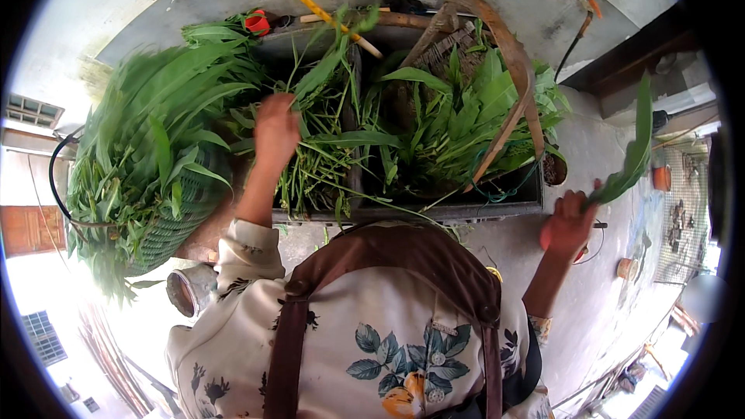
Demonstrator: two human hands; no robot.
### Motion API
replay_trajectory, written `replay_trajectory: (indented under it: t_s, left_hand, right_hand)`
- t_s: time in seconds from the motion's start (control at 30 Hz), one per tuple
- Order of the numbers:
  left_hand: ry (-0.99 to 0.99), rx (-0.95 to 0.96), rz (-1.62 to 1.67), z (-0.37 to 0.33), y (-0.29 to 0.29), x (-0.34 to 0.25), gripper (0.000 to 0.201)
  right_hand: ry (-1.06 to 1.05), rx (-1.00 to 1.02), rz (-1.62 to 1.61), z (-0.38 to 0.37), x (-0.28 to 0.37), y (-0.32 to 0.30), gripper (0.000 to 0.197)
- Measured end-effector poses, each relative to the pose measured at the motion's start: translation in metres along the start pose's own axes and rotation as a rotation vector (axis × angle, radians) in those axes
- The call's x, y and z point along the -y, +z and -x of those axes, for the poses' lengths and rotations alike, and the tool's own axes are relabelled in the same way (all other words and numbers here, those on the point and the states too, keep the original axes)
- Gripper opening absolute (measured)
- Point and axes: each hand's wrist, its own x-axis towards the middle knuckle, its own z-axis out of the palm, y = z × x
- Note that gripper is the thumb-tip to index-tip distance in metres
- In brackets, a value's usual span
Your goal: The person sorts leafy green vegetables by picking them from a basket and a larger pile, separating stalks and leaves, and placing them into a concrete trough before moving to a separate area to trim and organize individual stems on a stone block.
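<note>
My left hand (277, 128) is over the left compartment of a dark trough (466, 212), closed and slightly blurred. A leafy green stem (318, 74) rises from its fingers. Under and beside it lies a tangle of cut green stems (310, 178). Out to the right, beyond the trough, my right hand (570, 221) is closed on the lower end of a long green leaf (632, 159), which points up and away. The trough's right compartment holds a heap of broad-leaved greens (450, 128), with a brown strap (516, 54) looped over it.
At the left a green woven basket (174, 213) overflows with long leaves (147, 124). A yellow hose (306, 0) hangs into the trough's back edge, near a red cup (257, 22). A metal bucket (190, 291) stands by my left elbow. Thin teal string (504, 186) lies over the trough's right front.
</note>
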Motion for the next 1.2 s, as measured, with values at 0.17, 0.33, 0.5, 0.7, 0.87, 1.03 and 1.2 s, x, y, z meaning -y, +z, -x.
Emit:
replay_trajectory:
  t_s: [0.17, 0.33, 0.5, 0.7, 0.87, 1.03, 1.2]
  left_hand:
    - [0.311, 0.737, -0.333, 0.007, 0.060, -0.045, 0.024]
    - [0.139, 0.634, -0.031, 0.007, 0.059, -0.035, 0.006]
    - [-0.238, 0.522, 0.500, -0.010, 0.030, -0.050, 0.010]
    - [0.026, 0.657, -0.110, 0.002, 0.075, -0.058, 0.018]
    - [-0.022, 0.724, -0.174, 0.010, 0.085, -0.055, 0.016]
    - [-0.358, 0.560, 0.883, -0.019, 0.057, -0.097, 0.019]
    - [-0.345, 0.862, 1.467, -0.044, 0.063, -0.196, 0.020]
  right_hand:
    - [0.115, 0.252, 0.303, 0.010, -0.023, 0.033, 0.023]
    - [0.247, 0.182, 0.208, 0.019, -0.039, 0.029, 0.023]
    - [0.380, 0.148, 0.172, 0.026, -0.058, 0.040, 0.016]
    - [0.431, 0.216, 0.048, 0.026, -0.099, 0.069, 0.023]
    - [0.327, 0.202, 0.202, 0.025, -0.080, 0.051, 0.026]
    - [0.233, 0.245, 0.274, 0.015, -0.060, 0.058, 0.023]
    - [0.374, 0.313, 0.790, 0.020, -0.103, 0.082, 0.017]
